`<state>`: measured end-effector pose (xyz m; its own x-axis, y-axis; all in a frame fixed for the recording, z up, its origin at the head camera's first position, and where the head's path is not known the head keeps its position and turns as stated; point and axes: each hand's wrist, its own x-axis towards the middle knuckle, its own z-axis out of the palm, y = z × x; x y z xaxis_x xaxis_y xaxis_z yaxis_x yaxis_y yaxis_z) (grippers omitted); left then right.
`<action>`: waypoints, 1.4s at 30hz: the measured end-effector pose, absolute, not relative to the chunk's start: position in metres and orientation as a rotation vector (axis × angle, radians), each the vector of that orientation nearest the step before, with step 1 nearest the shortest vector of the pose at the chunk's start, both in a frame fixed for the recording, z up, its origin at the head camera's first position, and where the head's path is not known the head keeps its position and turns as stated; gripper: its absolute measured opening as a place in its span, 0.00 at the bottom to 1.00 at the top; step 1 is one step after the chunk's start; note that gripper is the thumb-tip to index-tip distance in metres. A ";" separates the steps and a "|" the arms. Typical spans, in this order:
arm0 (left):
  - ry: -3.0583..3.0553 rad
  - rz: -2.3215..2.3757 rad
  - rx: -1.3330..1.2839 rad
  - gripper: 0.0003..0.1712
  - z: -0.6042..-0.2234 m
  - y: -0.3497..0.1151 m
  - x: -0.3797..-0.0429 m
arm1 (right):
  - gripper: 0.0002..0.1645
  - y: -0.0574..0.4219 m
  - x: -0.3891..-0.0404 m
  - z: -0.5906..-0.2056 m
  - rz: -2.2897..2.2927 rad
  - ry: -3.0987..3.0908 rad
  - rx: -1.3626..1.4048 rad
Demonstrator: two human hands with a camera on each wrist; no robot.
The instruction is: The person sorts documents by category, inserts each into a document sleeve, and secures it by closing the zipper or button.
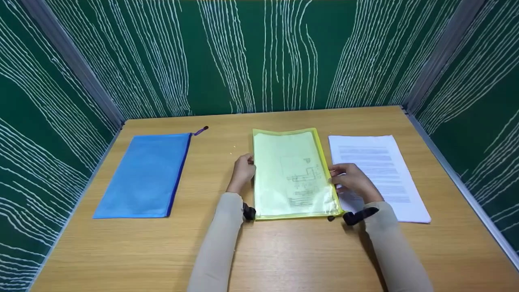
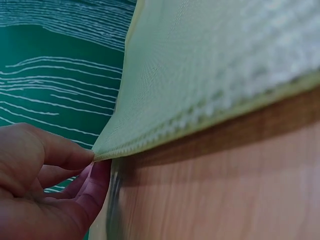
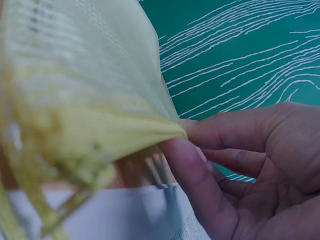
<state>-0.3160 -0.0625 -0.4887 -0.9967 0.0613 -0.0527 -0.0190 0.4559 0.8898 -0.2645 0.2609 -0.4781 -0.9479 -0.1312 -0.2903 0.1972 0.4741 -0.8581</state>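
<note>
Head view, walls: dark green panels (image 1: 279, 61) with wavy white lines running down them, standing at the far, left and right sides; grey posts (image 1: 440, 61) mark the two far corners.
Table: pale wood-grained top (image 1: 300, 255), its far edge along the far wall, a grey strip (image 1: 462, 182) down its right side.
Sleeves: light beige (image 1: 217, 243), coming in from the near edge.
Blue pouch: flat on the left (image 1: 142, 176), dark blue edge to its right.
Yellow pouch: at the middle (image 1: 292, 170), a printed sheet showing through, its sides raised off the table.
White papers: printed, on the right (image 1: 369, 162), just beside the yellow pouch.
Right hand: fingers pinching the yellow pouch's right edge (image 1: 350, 178).
Left hand: fingers pinching its left edge (image 1: 243, 172).
Purple pull: at the blue pouch's far right corner (image 1: 200, 131).
White specks: on the table between the pouches (image 1: 232, 150).
</note>
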 end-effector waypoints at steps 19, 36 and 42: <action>2.688 1.509 0.072 0.29 -0.493 -0.063 -0.316 | 0.30 0.262 -0.268 -0.484 -1.360 2.446 0.040; 2.665 1.577 0.102 0.27 -0.492 -0.071 -0.317 | 0.27 0.258 -0.267 -0.480 -1.219 2.561 -0.022; 2.667 1.590 0.085 0.25 -0.489 -0.084 -0.316 | 0.30 0.259 -0.264 -0.477 -1.209 2.556 -0.007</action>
<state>-0.3157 -0.0841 -0.4888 -0.9979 0.0653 -0.0023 0.0290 0.4747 0.8797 -0.2643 0.2588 -0.4773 -0.9512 -0.1363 -0.2769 0.1276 0.6433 -0.7549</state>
